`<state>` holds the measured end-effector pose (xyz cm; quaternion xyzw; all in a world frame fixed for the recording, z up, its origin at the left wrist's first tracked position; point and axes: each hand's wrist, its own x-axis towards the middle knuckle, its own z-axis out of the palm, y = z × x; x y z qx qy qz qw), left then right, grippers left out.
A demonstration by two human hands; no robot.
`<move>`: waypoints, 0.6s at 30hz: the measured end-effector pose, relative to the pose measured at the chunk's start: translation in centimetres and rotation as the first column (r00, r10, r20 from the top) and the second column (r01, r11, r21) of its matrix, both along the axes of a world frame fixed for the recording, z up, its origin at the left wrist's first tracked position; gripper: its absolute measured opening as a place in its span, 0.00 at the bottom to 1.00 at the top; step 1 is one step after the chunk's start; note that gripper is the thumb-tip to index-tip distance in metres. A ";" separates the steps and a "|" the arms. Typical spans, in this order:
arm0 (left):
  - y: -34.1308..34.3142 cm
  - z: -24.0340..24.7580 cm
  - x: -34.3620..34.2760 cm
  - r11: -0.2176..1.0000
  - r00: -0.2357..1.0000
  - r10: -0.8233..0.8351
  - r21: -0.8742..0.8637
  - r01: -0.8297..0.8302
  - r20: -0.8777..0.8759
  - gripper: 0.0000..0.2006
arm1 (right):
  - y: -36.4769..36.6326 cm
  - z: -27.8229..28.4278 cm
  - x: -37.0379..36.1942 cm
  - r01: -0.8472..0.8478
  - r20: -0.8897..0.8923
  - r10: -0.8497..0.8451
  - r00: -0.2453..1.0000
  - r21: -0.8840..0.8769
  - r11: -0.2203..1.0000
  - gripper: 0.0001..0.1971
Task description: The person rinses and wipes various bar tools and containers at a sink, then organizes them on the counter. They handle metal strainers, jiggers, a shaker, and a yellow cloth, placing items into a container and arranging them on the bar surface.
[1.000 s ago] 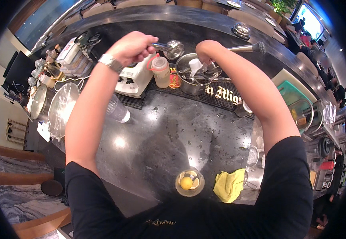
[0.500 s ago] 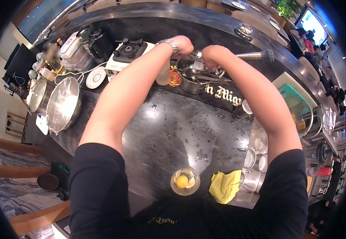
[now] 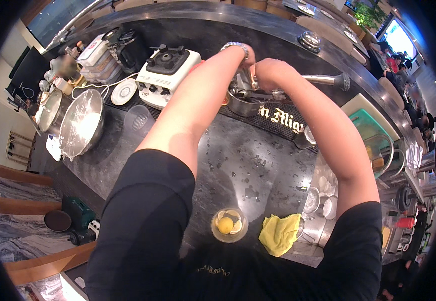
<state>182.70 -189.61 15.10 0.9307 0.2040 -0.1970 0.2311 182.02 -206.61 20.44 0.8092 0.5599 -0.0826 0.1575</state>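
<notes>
At the back of the counter, my left hand [image 3: 249,59] and my right hand [image 3: 268,73] come close together above a metal container [image 3: 244,107] full of metal bar tools [image 3: 243,82]. Curled downward, the fingers of my right hand close at the tools beside a narrow copper-coloured piece [image 3: 254,79]; what they grip is hidden. My left hand shows only its back, below a metal watch band [image 3: 235,46], and its fingers are out of sight. Just right of my right hand lies a muddler [image 3: 328,80] with a dark ridged head.
Left stand a white blender base [image 3: 165,75], a clear plastic cup [image 3: 138,119] and a film-covered steel bowl [image 3: 82,120]. A black bar mat [image 3: 278,116] runs under the container. Nearer me are a glass of lemon pieces [image 3: 229,226] and a yellow cloth [image 3: 279,235].
My left forearm has swung right, bringing that hand nearer my right one. A clear cup has come into sight at the left, while the forearm now covers the pale bottle.
</notes>
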 end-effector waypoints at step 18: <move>-3.4 -3.0 -3.7 0.759 0.936 -0.334 0.622 0.194 0.115 0.21 | -14.4 5.7 -2.3 0.264 -0.278 -0.114 0.954 0.592 0.762 0.09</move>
